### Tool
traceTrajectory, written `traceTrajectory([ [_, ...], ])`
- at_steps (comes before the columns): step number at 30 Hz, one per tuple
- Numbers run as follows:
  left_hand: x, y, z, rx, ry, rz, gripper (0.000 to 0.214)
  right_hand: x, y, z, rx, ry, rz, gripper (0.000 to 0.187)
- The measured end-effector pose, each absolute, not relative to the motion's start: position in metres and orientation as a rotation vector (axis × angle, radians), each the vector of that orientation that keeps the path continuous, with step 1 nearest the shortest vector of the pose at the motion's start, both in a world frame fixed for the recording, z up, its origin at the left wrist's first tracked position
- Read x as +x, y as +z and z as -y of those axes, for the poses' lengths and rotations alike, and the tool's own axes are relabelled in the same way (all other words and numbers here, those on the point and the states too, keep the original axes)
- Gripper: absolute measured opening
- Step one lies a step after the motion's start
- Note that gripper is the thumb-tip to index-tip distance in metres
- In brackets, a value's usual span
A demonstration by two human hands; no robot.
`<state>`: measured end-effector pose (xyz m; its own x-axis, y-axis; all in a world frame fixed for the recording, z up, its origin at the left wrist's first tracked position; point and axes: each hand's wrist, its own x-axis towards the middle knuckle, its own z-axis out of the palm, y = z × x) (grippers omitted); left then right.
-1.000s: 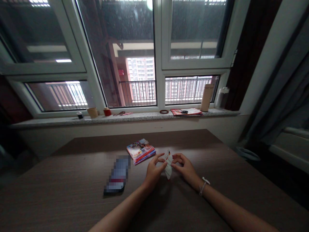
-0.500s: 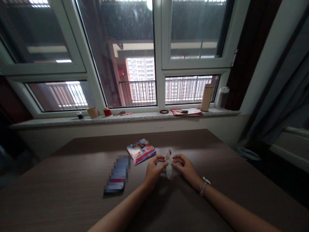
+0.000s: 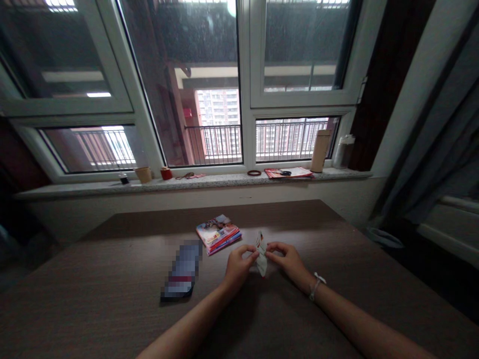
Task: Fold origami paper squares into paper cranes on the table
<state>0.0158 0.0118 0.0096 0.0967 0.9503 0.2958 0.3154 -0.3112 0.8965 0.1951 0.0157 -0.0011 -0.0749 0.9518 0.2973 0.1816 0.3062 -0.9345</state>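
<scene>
A small folded piece of white paper with red print (image 3: 261, 259) stands upright between my two hands over the brown table (image 3: 112, 309). My left hand (image 3: 238, 268) pinches its left side with thumb and fingers closed. My right hand (image 3: 287, 260), with a white band on the wrist, pinches its right side the same way. Both forearms reach in from the bottom edge.
A stack of colourful paper sheets (image 3: 218, 233) lies just behind my left hand. A blurred dark flat object (image 3: 182, 271) lies to the left. On the window sill (image 3: 209, 182) stand small cups, a red booklet (image 3: 289, 172), a tall tan flask (image 3: 321, 150) and a pale jar.
The folded paper has sunk slightly toward the table, and the fingers of both hands have curled in more tightly around it. The arms have barely shifted.
</scene>
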Motion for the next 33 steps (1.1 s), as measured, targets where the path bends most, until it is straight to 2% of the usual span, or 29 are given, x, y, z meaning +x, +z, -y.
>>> traceTrajectory([
  [8, 0.019, 0.009, -0.010, 1.714, 1.241, -1.301, 0.011, 0.192, 0.004, -0.013, -1.032, 1.009, 1.469, 0.031],
  [16, 0.019, 0.004, -0.013, 1.627, 1.316, -1.261, 0.014, 0.192, 0.000, -0.014, -1.046, 1.039, 1.467, 0.044],
  [25, 0.019, 0.010, -0.012, 1.588, 1.331, -1.136, 0.024, 0.195, 0.000, -0.016, -1.104, 0.980, 1.600, 0.028],
  [33, 0.020, 0.015, -0.008, 1.609, 1.361, -1.208, 0.019, 0.193, 0.000, -0.017, -1.120, 0.979, 1.591, 0.023],
])
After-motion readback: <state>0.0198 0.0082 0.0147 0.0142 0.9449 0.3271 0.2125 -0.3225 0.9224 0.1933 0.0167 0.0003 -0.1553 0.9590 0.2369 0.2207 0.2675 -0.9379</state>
